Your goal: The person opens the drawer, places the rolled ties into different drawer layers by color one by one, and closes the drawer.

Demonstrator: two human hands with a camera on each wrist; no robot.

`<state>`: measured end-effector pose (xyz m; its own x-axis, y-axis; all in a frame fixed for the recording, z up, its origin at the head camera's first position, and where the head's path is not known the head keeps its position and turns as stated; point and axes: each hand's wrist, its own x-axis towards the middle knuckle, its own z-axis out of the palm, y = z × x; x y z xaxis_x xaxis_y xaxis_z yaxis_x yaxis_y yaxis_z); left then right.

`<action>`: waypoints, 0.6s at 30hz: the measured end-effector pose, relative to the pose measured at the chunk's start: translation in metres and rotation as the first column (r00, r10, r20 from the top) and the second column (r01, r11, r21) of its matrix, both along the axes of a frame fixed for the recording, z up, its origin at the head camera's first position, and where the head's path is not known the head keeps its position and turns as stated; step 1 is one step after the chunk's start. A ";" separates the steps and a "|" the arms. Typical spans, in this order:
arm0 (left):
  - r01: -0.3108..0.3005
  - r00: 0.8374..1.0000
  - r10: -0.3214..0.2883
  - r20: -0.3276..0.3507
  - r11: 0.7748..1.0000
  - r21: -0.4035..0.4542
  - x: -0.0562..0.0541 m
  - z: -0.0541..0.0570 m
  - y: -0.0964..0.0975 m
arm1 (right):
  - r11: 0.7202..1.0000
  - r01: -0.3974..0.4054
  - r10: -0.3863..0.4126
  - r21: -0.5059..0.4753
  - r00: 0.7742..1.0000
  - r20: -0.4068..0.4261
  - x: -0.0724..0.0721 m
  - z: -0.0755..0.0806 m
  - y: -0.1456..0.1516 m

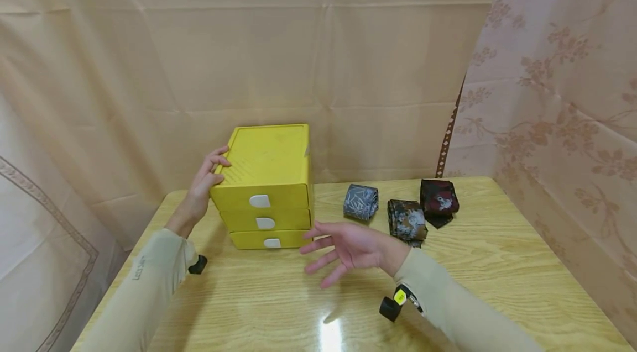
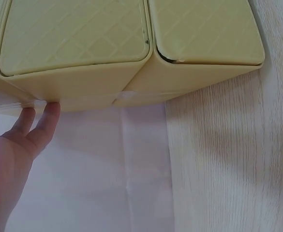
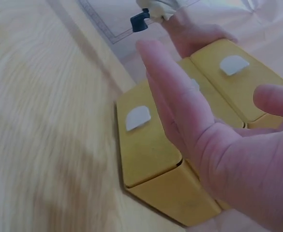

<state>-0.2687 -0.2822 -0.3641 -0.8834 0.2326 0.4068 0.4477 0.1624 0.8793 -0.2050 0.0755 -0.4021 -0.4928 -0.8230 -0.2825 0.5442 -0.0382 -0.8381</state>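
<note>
A yellow cabinet of three stacked drawers (image 1: 266,156) stands on the table, each drawer front bearing a white tab handle (image 1: 260,201). My left hand (image 1: 203,180) rests against the cabinet's upper left side, with fingertips at the top edge. In the left wrist view, two fingers (image 2: 45,126) touch the cabinet's side wall. My right hand (image 1: 350,252) is held with fingers spread and nothing in it, in front of the cabinet's lower right corner. From the right wrist view, this hand (image 3: 218,140) covers part of the drawer fronts (image 3: 148,145).
Three rolled neckties lie to the cabinet's right: a grey-blue one (image 1: 361,202), a brown patterned one (image 1: 407,220) and a dark red and black one (image 1: 439,201). Beige curtains (image 1: 388,64) hang behind the wooden table (image 1: 269,302).
</note>
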 end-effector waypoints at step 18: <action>-0.003 1.000 0.003 0.015 1.000 0.015 0.000 0.000 0.000 | 0.991 -0.075 0.070 -0.107 0.996 -0.050 -0.006 0.031 -0.035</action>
